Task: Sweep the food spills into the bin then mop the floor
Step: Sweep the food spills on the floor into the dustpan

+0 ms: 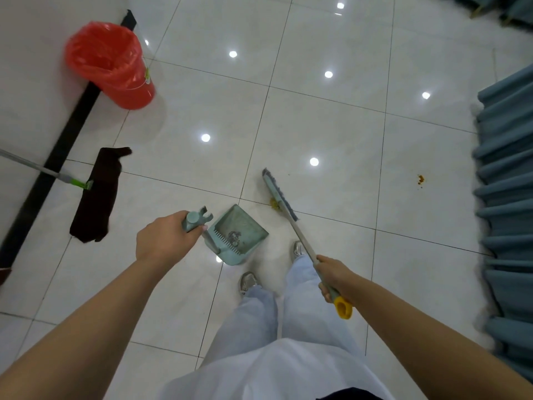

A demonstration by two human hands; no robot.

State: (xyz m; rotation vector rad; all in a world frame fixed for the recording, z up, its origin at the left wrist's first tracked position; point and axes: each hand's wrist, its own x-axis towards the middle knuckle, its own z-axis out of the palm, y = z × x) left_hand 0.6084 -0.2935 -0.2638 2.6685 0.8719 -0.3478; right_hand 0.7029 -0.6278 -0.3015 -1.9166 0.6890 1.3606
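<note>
My left hand (164, 236) grips the top of the green dustpan's handle. The dustpan (240, 235) stands on the white tile floor in front of my feet with some dark debris inside. My right hand (334, 277) grips the broom's grey handle just above its yellow end cap. The broom head (278, 194) rests on the floor right of the dustpan, with a small yellowish food spill (274, 204) against its bristles. A second orange-brown spill (421, 179) lies farther right. The red bin (111, 63) with a red liner stands at the far left.
A flat mop with a dark cloth (98, 194) lies on the floor at the left, its handle running off the left edge. A black baseboard strip (57, 151) lines the left wall. Teal pleated fabric (504, 197) hangs along the right side.
</note>
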